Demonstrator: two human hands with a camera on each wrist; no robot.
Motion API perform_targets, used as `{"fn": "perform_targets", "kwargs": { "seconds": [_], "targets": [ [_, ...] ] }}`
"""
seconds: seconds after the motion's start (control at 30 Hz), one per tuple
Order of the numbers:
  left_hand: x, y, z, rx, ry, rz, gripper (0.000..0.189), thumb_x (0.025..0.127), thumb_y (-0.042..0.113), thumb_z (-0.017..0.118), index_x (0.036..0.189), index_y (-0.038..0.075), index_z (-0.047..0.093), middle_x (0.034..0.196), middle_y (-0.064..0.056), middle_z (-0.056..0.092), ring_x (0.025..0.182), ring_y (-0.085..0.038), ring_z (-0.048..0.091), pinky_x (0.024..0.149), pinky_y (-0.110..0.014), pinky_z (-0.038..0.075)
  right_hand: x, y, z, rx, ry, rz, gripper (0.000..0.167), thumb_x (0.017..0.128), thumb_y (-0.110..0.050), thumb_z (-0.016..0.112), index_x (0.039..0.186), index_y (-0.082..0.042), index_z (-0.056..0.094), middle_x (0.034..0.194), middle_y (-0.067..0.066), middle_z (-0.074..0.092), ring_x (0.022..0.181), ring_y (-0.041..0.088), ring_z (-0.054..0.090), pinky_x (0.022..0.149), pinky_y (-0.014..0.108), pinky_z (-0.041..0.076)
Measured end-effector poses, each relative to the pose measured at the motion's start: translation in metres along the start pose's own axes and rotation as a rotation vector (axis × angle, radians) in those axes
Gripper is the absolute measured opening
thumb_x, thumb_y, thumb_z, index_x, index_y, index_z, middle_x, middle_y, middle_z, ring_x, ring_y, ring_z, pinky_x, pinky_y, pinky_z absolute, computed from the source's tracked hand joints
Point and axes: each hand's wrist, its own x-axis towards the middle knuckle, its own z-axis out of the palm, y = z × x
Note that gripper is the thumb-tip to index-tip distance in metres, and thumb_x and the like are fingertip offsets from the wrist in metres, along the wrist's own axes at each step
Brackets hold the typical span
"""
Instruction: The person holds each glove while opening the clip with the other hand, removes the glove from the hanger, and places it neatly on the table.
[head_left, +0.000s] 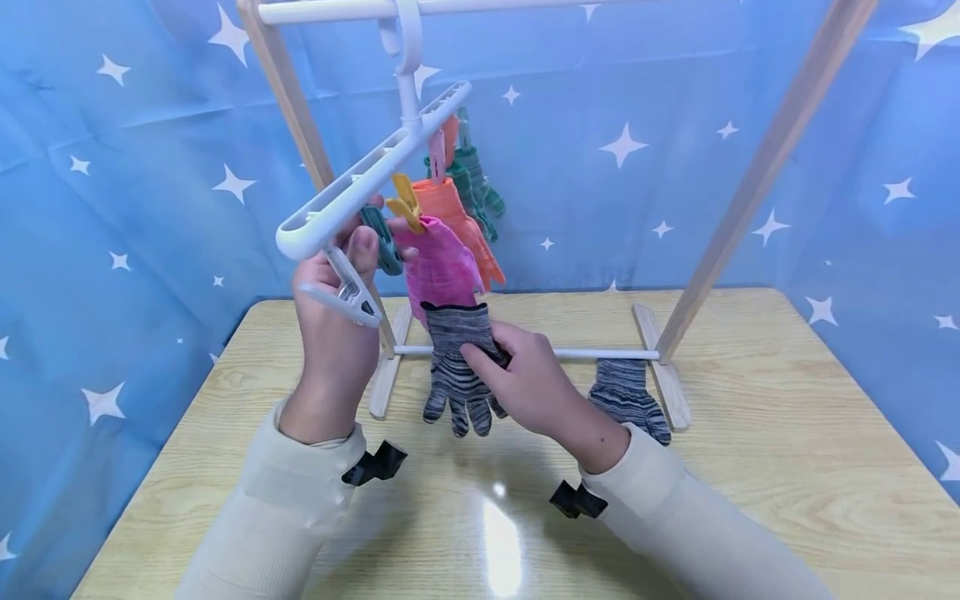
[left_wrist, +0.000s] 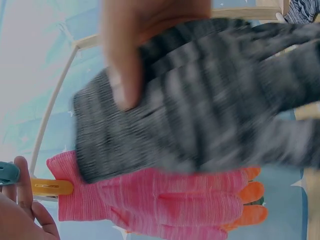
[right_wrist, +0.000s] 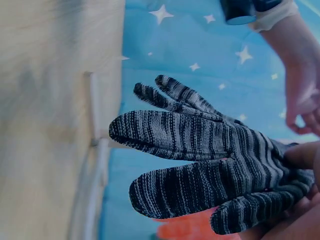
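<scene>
My right hand (head_left: 534, 385) pinches a black-and-grey striped knit glove (head_left: 457, 358) near its cuff, thumb across the front. The glove hangs with its fingers downward, and in the right wrist view they spread apart. My left hand (head_left: 330, 342) is raised under the near end of a white clip hanger (head_left: 375, 167), its thumb and fingers pinching a dark green clothespin (head_left: 382, 240). A grey clothespin (head_left: 348, 292) hangs in front of that hand. Just beyond, a pink glove (head_left: 442, 258) hangs from a yellow clothespin (head_left: 407, 202), partly behind the striped glove.
Orange (head_left: 457, 208) and green gloves (head_left: 471, 179) hang farther along the hanger. It hooks over the white top bar (head_left: 330, 12) of a wooden-sided rack (head_left: 765, 175). Another striped glove (head_left: 628, 392) lies by the lower bar (head_left: 570, 353) on the wooden table (head_left: 787, 467).
</scene>
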Motion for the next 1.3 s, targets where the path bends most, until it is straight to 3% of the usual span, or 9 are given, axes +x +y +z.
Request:
{"fn": "perform_targets", "kwargs": {
  "seconds": [0.2, 0.37, 0.53, 0.67, 0.73, 0.87, 0.93, 1.07, 1.3],
  "targets": [
    [-0.002, -0.004, -0.002, -0.007, -0.008, -0.003, 0.065, 0.087, 0.046, 0.074, 0.13, 0.0, 0.06, 0.113, -0.008, 0.067, 0.109, -0.022, 0.062, 0.103, -0.032, 0.044, -0.011, 0.027, -0.003, -0.006, -0.003, 0.082, 0.011, 0.102, -0.025, 0.059, 0.103, -0.017, 0.066, 0.063, -0.001, 0.041, 0.053, 0.011, 0.034, 0.053, 0.026, 0.036],
    [-0.004, -0.009, -0.005, -0.029, -0.013, -0.005, 0.062, 0.09, 0.038, 0.074, 0.132, -0.005, 0.057, 0.109, -0.011, 0.069, 0.094, -0.02, 0.067, 0.091, -0.03, 0.051, -0.017, 0.044, -0.005, -0.004, 0.0, 0.119, 0.014, 0.102, -0.025, 0.059, 0.096, -0.012, 0.063, 0.062, -0.001, 0.037, 0.052, 0.01, 0.032, 0.053, 0.026, 0.036],
    [-0.006, -0.014, -0.011, 0.077, 0.052, -0.086, 0.044, 0.097, 0.02, 0.066, 0.134, -0.001, 0.057, 0.106, -0.002, 0.063, 0.094, -0.016, 0.059, 0.089, -0.029, 0.048, -0.023, 0.059, -0.007, -0.014, 0.0, 0.144, 0.03, 0.102, -0.023, 0.059, 0.078, -0.009, 0.048, 0.06, -0.001, 0.033, 0.051, 0.01, 0.03, 0.054, 0.026, 0.034],
    [-0.008, -0.019, -0.016, 0.154, 0.061, -0.129, 0.057, 0.091, 0.038, 0.073, 0.133, 0.003, 0.058, 0.101, 0.0, 0.064, 0.094, -0.016, 0.065, 0.09, -0.033, 0.046, -0.026, 0.068, -0.009, -0.023, -0.005, 0.146, 0.031, 0.102, -0.022, 0.059, 0.076, -0.01, 0.046, 0.059, -0.002, 0.033, 0.05, 0.011, 0.03, 0.055, 0.026, 0.035],
    [-0.011, -0.022, -0.019, 0.175, 0.045, -0.136, 0.064, 0.087, 0.046, 0.074, 0.132, 0.004, 0.058, 0.108, 0.0, 0.067, 0.095, -0.015, 0.069, 0.093, -0.035, 0.046, -0.028, 0.072, -0.01, -0.035, -0.005, 0.155, 0.033, 0.102, -0.022, 0.059, 0.075, -0.011, 0.044, 0.06, -0.002, 0.033, 0.05, 0.011, 0.031, 0.055, 0.026, 0.035],
    [-0.013, -0.032, -0.028, 0.235, 0.049, -0.16, 0.041, 0.095, 0.032, 0.068, 0.126, 0.006, 0.061, 0.114, -0.003, 0.068, 0.104, -0.016, 0.07, 0.106, -0.037, 0.045, -0.029, 0.078, -0.012, -0.06, -0.004, 0.19, 0.037, 0.101, -0.023, 0.059, 0.073, -0.011, 0.038, 0.06, -0.002, 0.032, 0.05, 0.012, 0.031, 0.054, 0.026, 0.035],
    [-0.012, -0.039, -0.034, 0.272, 0.083, -0.159, 0.03, 0.099, 0.021, 0.064, 0.124, 0.005, 0.061, 0.119, -0.006, 0.066, 0.113, -0.018, 0.066, 0.111, -0.037, 0.044, -0.029, 0.08, -0.014, -0.062, -0.005, 0.209, 0.039, 0.102, -0.024, 0.059, 0.073, -0.011, 0.036, 0.061, -0.001, 0.032, 0.05, 0.013, 0.031, 0.053, 0.027, 0.035],
    [-0.009, -0.053, -0.048, 0.405, 0.186, -0.154, 0.03, 0.101, 0.017, 0.06, 0.127, 0.003, 0.058, 0.132, -0.008, 0.059, 0.125, -0.019, 0.057, 0.11, -0.036, 0.045, -0.026, 0.082, -0.017, -0.065, -0.03, 0.238, 0.04, 0.102, -0.024, 0.058, 0.074, -0.011, 0.033, 0.063, 0.0, 0.032, 0.051, 0.015, 0.032, 0.053, 0.028, 0.035],
    [-0.013, -0.078, -0.069, 0.547, 0.317, -0.228, 0.032, 0.099, 0.021, 0.062, 0.128, 0.009, 0.057, 0.126, 0.0, 0.057, 0.112, -0.01, 0.049, 0.092, -0.027, 0.038, -0.025, 0.085, -0.018, -0.049, -0.131, 0.255, 0.037, 0.103, -0.021, 0.056, 0.078, -0.011, 0.03, 0.062, -0.001, 0.027, 0.048, 0.015, 0.029, 0.051, 0.027, 0.033]
  ]
}}
